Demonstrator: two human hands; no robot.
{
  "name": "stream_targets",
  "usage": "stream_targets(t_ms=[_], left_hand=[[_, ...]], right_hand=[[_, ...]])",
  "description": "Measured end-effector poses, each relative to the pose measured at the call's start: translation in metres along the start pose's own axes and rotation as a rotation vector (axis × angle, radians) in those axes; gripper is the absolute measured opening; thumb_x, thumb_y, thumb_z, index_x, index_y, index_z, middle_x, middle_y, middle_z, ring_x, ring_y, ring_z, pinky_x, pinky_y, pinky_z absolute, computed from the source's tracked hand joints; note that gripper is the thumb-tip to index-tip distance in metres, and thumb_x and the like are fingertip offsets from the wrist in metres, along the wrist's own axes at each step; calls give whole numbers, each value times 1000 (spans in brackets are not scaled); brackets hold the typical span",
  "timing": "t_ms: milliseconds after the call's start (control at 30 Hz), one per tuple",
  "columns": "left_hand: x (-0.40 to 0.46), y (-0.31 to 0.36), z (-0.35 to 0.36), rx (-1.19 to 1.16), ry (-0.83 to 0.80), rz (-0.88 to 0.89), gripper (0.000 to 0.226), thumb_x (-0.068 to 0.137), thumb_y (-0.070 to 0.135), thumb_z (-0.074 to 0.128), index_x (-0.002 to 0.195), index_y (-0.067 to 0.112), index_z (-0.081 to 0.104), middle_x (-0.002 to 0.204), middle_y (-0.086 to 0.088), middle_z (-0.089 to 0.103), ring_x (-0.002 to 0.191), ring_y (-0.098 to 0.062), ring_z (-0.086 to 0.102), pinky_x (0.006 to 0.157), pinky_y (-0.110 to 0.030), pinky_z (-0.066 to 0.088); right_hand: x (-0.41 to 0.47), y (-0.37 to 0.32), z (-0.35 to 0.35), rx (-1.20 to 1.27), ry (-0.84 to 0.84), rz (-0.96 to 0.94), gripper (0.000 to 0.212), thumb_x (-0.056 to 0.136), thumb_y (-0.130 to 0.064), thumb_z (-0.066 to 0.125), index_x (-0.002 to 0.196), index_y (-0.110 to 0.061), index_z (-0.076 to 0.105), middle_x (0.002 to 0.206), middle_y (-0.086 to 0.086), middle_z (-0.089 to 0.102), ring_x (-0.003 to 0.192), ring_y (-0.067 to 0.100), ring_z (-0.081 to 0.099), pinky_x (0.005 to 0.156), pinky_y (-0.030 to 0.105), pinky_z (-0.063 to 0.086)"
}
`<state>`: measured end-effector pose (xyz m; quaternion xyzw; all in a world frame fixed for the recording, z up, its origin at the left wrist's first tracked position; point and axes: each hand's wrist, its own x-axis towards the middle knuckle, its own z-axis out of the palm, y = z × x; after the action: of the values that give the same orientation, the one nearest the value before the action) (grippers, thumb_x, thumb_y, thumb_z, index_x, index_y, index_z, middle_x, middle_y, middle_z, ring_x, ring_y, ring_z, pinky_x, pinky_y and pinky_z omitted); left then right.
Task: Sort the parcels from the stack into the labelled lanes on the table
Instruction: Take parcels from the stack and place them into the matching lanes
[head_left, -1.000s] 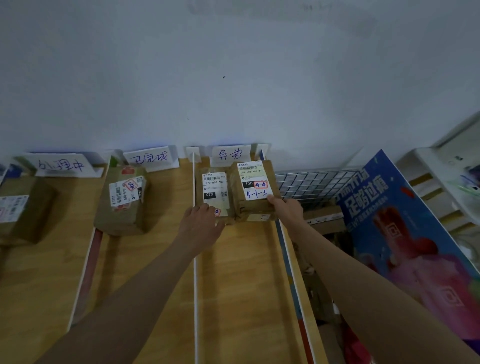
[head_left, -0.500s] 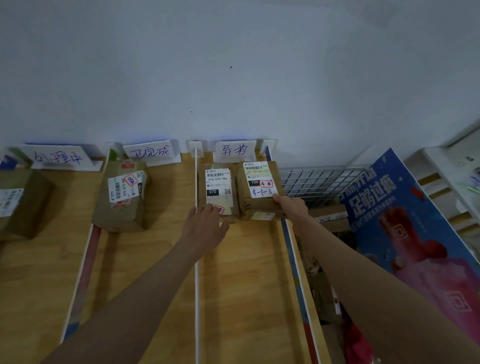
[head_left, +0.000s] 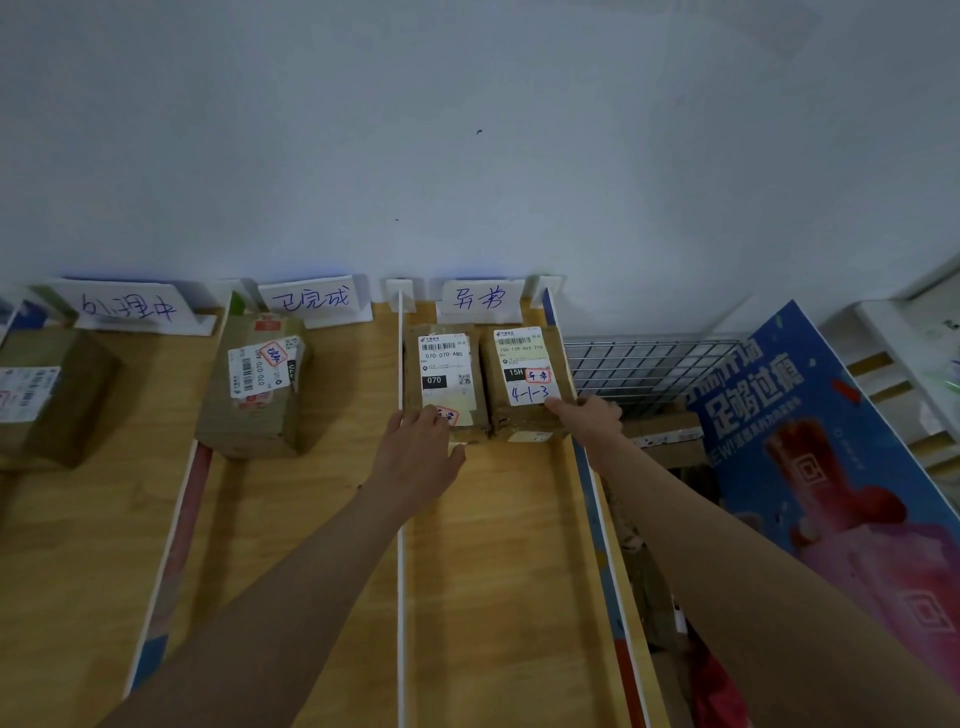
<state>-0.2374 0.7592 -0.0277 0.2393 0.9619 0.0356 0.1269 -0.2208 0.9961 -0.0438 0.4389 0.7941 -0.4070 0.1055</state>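
Two brown parcels lie side by side at the far end of the right lane, under the sign (head_left: 480, 299). My left hand (head_left: 421, 457) rests with straight fingers on the near end of the left parcel (head_left: 444, 364). My right hand (head_left: 592, 421) holds the near right corner of the right parcel (head_left: 524, 415). Its thumb lies on the white label marked 4-1-3. The fingers on the parcel's side are hidden. Another parcel (head_left: 254, 410) lies in the middle lane, and one more (head_left: 52, 405) in the left lane.
White dividers (head_left: 400, 519) split the wooden table (head_left: 509, 571) into lanes, each with a handwritten sign at the wall. Right of the table are a wire basket (head_left: 639, 364), a cardboard box (head_left: 660, 431), a blue poster (head_left: 831, 441) and a white shelf (head_left: 909, 364).
My right hand has set the right parcel down flat beside the left one, slightly farther into the lane. My left hand stays at the left parcel's near end.
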Motion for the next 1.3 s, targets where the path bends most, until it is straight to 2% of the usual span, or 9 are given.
stream_targets(t_ms=[67, 167, 267, 433, 533, 667, 833, 1067, 1300], left_hand=[[-2, 0, -2, 5, -2, 9, 50, 100, 46, 41, 134, 12, 54, 138, -3, 52, 131, -21, 45, 116, -38, 27], [-6, 2, -7, 24, -11, 13, 53, 100, 48, 40, 138, 12, 51, 141, -3, 50, 134, -21, 43, 117, -38, 26], [-14, 1, -13, 26, 5, 20, 53, 101, 47, 39, 139, 12, 50, 143, -4, 49, 134, -22, 42, 117, -39, 25], [-40, -7, -23, 15, 4, 1, 53, 99, 48, 39, 139, 16, 51, 139, -2, 51, 131, -23, 45, 115, -40, 27], [-65, -14, -36, 24, 19, -11, 52, 98, 47, 39, 139, 15, 49, 135, -4, 54, 125, -25, 49, 111, -40, 32], [-112, -30, -63, 60, 64, -55, 50, 100, 47, 37, 133, 12, 53, 134, -6, 54, 126, -26, 48, 110, -40, 33], [-200, -66, -91, 62, 141, -122, 47, 100, 45, 38, 130, 13, 54, 132, -5, 54, 125, -24, 49, 110, -38, 32], [-365, -133, -110, 62, 258, -268, 47, 100, 43, 39, 134, 14, 53, 136, -7, 53, 126, -27, 49, 107, -39, 34], [-529, -195, -108, 59, 234, -426, 51, 102, 46, 37, 142, 16, 45, 144, -5, 46, 133, -26, 43, 111, -40, 32]], right_hand=[[-4, 0, 1, 0, 7, -14, 70, 84, -49, 71, 137, -10, 49, 146, 17, 32, 135, 38, 35, 111, 53, 37], [6, 8, 5, -37, 13, -56, 77, 74, -62, 67, 132, -12, 53, 136, 15, 52, 128, 35, 47, 105, 53, 44], [12, 13, 5, -46, 45, -116, 65, 75, -58, 65, 121, -13, 58, 120, 11, 62, 118, 32, 55, 100, 50, 48], [-73, -11, -16, -125, 108, -270, 33, 91, -36, 61, 110, -10, 64, 114, 12, 63, 117, 31, 53, 105, 50, 40], [-118, -12, -18, -278, 132, -392, 32, 99, -25, 47, 119, -3, 59, 121, 14, 57, 122, 32, 46, 108, 46, 34], [-184, -9, -18, -500, 157, -555, 41, 99, -31, 45, 133, -8, 48, 136, 12, 48, 128, 31, 41, 106, 44, 37], [-285, -10, -6, -543, 210, -734, 40, 100, -33, 44, 134, -11, 46, 133, 11, 52, 125, 29, 46, 103, 44, 41], [-427, -8, 42, -603, 166, -893, 50, 102, -36, 41, 145, -11, 38, 147, 9, 41, 140, 30, 33, 115, 45, 30], [-561, 3, 102, -606, 141, -1053, 46, 102, -40, 40, 135, -9, 48, 137, 10, 51, 130, 30, 44, 106, 43, 35]])
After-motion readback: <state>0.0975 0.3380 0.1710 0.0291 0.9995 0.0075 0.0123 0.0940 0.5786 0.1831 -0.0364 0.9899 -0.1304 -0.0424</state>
